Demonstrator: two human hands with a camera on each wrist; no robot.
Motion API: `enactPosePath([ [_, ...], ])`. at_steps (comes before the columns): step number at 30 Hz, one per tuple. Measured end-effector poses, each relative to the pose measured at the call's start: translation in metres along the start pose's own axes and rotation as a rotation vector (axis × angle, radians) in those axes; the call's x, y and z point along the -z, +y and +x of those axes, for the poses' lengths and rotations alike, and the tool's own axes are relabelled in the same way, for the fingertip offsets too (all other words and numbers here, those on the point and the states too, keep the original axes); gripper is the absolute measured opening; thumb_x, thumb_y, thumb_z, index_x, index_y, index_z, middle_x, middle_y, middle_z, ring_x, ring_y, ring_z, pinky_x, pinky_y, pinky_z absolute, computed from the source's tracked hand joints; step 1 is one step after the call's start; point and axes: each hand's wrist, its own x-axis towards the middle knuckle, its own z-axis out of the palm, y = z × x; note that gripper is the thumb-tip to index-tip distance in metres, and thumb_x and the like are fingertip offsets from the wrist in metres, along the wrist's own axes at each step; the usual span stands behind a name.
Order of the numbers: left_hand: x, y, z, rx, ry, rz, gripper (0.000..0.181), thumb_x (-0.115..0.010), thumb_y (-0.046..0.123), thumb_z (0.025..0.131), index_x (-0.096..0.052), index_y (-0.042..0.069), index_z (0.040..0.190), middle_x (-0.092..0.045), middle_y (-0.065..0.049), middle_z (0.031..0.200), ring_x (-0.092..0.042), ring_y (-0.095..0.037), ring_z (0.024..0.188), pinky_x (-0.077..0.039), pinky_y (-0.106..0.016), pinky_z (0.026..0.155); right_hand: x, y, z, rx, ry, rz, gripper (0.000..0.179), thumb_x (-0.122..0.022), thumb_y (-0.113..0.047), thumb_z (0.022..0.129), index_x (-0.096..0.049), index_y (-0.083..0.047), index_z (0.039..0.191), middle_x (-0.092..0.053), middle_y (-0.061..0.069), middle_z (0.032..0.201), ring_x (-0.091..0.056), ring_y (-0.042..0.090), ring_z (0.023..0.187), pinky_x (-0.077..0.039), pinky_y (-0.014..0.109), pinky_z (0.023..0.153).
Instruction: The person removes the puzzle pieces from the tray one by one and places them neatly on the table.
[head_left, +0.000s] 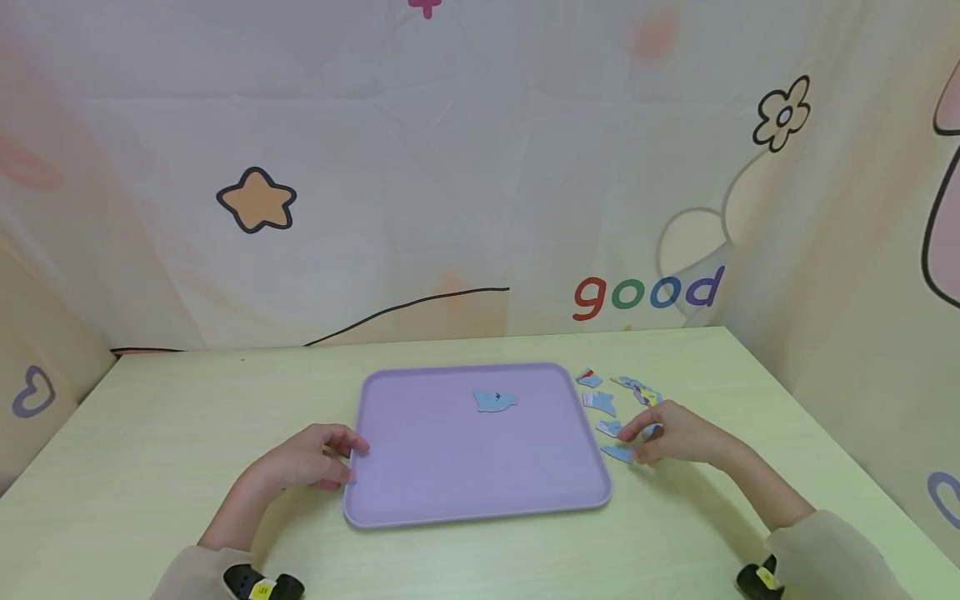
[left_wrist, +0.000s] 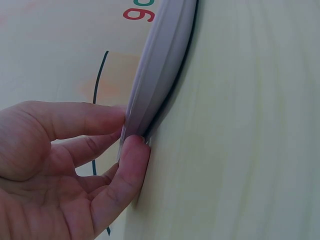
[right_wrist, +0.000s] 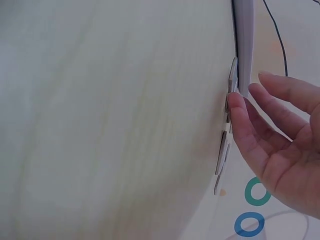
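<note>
A light purple tray [head_left: 465,471] lies on the table, with one blue puzzle piece [head_left: 493,402] on it toward the back. My left hand [head_left: 309,457] pinches the tray's left edge; in the left wrist view the thumb and a finger meet the raised rim [left_wrist: 157,65]. Off the tray's right side, my right hand [head_left: 681,432] hovers low over several loose puzzle pieces, its fingers relaxed and parted. A blue piece [head_left: 617,453] lies beside its fingertips, and another piece [head_left: 652,432] is partly hidden behind the fingers. Seen edge-on in the right wrist view, pieces [right_wrist: 221,152] lie close to that hand.
More puzzle pieces lie along the tray's right side: a blue one [head_left: 600,403], one with red [head_left: 589,378], and a longer part with yellow [head_left: 640,390]. The pale wood table [head_left: 225,408] meets a printed curtain [head_left: 420,192] at the back and both sides.
</note>
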Motion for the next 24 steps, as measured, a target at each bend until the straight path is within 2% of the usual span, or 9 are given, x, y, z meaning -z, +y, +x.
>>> enactPosePath([
  [5, 0.000, 0.000, 0.000, 0.004, 0.004, 0.007, 0.033, -0.066, -0.003, 0.074, -0.057, -0.004, 0.106, -0.050, -0.009, 0.094, -0.051, -0.019, 0.081, -0.051, -0.035, 0.069, 0.000, -0.001, 0.000, 0.019, 0.001, 0.028, 0.028, -0.070, -0.007, 0.075, -0.064, 0.006, 0.100, -0.063, 0.016, 0.101, -0.059, 0.022, 0.081, -0.049, 0.027, 0.066],
  [12, -0.001, 0.001, -0.001, 0.012, 0.007, 0.007, 0.033, -0.066, -0.003, 0.074, -0.057, -0.004, 0.106, -0.050, -0.010, 0.095, -0.051, -0.020, 0.083, -0.051, -0.035, 0.070, 0.000, -0.011, 0.007, 0.087, 0.012, 0.032, 0.029, -0.068, -0.008, 0.079, -0.063, 0.008, 0.104, -0.064, 0.017, 0.099, -0.062, 0.025, 0.088, -0.051, 0.028, 0.074],
  [17, -0.001, 0.001, -0.001, 0.020, 0.009, 0.007, 0.033, -0.066, -0.004, 0.074, -0.057, -0.004, 0.107, -0.049, -0.009, 0.095, -0.050, -0.020, 0.082, -0.051, -0.035, 0.069, -0.005, -0.025, 0.018, 0.118, 0.046, 0.045, 0.031, -0.067, -0.009, 0.080, -0.062, 0.007, 0.106, -0.065, 0.017, 0.100, -0.062, 0.025, 0.090, -0.051, 0.030, 0.075],
  [24, 0.000, 0.001, 0.000, 0.015, 0.005, 0.008, 0.033, -0.066, -0.003, 0.074, -0.057, -0.004, 0.107, -0.049, -0.009, 0.095, -0.050, -0.020, 0.082, -0.051, -0.035, 0.069, -0.015, -0.041, 0.040, 0.172, 0.062, 0.100, 0.029, -0.064, -0.002, 0.081, -0.061, 0.009, 0.107, -0.064, 0.021, 0.100, -0.062, 0.028, 0.092, -0.050, 0.026, 0.076],
])
